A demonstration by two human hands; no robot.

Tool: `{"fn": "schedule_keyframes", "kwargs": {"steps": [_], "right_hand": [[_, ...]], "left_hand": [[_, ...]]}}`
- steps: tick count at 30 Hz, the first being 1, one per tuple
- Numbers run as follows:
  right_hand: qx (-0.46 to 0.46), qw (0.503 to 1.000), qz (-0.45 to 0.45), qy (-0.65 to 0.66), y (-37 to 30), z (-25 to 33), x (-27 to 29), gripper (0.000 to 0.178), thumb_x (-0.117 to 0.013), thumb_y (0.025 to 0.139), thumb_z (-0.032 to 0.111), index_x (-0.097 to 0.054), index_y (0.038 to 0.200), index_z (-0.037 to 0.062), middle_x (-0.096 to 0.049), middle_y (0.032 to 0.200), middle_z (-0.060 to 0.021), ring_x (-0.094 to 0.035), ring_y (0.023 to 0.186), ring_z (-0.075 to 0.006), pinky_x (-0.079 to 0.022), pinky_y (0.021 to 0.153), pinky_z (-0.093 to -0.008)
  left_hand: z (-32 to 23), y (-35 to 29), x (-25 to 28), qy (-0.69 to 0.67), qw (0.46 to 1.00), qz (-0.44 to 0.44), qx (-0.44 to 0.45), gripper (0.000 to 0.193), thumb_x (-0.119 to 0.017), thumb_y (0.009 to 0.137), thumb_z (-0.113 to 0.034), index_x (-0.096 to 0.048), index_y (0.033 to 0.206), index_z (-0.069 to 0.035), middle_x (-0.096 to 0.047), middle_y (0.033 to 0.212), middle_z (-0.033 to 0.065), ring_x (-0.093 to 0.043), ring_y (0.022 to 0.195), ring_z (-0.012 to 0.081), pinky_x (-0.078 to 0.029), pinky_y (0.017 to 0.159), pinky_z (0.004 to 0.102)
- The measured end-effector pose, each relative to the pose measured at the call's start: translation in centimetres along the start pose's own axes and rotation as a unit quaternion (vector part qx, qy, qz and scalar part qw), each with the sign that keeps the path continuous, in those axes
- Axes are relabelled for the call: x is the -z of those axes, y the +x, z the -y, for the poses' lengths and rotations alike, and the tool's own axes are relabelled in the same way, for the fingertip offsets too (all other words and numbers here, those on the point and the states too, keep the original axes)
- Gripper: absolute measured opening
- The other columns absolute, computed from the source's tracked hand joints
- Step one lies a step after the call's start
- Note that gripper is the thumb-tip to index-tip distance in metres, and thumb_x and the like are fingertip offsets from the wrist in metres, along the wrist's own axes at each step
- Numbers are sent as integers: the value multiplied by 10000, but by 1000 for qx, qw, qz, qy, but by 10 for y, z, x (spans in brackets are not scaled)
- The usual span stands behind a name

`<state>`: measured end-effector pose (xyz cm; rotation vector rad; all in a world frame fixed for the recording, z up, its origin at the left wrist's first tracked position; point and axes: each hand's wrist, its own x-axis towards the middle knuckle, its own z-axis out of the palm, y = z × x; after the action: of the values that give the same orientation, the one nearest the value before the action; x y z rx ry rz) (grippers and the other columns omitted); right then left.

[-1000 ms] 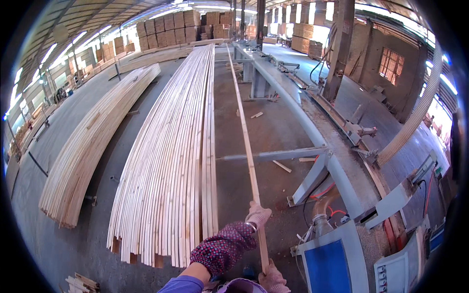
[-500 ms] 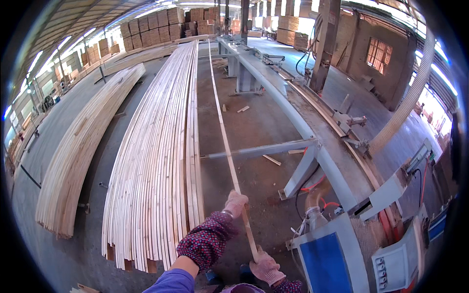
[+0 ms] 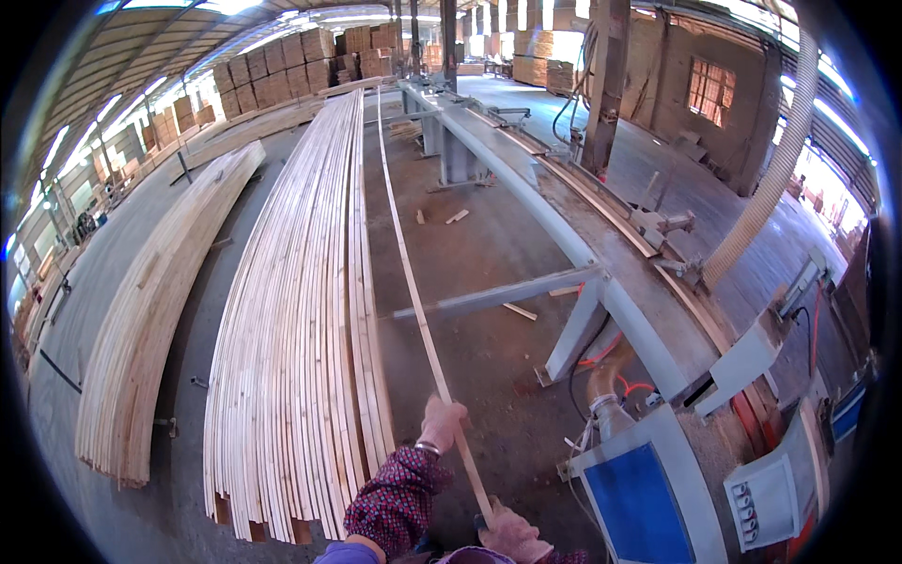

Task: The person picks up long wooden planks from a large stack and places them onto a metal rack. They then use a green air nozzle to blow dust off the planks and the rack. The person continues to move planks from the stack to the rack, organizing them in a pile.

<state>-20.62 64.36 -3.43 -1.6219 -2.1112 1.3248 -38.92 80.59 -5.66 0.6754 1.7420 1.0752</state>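
A long thin wooden strip [image 3: 411,282] runs from close to me far toward the back of the hall. My left hand [image 3: 442,422], in a pale pinkish work glove, is closed around it a short way from its near end. Lower and to the right, my right hand [image 3: 512,532], gloved alike, grips the near end itself. Just left of the strip lies a wide stack of long wooden strips [image 3: 291,357], side by side with uneven near ends. A slim gap parts the held strip from that stack.
Farther left lies another bundle of wooden strips [image 3: 155,329]. On the right runs a long grey machine frame [image 3: 536,211] with a crossbar [image 3: 498,293], a blue-panelled cabinet [image 3: 648,503] and a ribbed hose [image 3: 766,197]. Wood offcuts [image 3: 520,311] lie on the floor. Stacked timber [image 3: 272,80] stands behind.
The held strip has shifted left, closer to the wide stack, with my left hand moving left and slightly down. My right hand stays at the near end, a little lower in view.
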Motion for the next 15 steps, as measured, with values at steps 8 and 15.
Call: {"fn": "schedule_keyframes", "kwargs": {"steps": [8, 15], "right_hand": [[-33, 998, -27, 44, -33, -7, 8, 644, -567, 785, 219, -382, 1373, 35, -613, 1050, -244, -598, 976, -403, -490, 841, -443], [-61, 995, -79, -26, -58, -23, 27, 549, -556, 808, 238, -446, 1330, 108, -622, 1048, -220, -608, 971, -375, -505, 822, -440]], "left_hand": [[38, -3, -23, -108, 994, -22, 15, 334, -650, 645, -93, -513, 947, -47, -583, 713, 75, -604, 640, 200, -496, 572, 329], [46, -27, -69, -84, 995, -15, 49, 392, -640, 665, -64, -460, 1013, -63, -542, 746, 70, -567, 623, 192, -469, 533, 334]]}}
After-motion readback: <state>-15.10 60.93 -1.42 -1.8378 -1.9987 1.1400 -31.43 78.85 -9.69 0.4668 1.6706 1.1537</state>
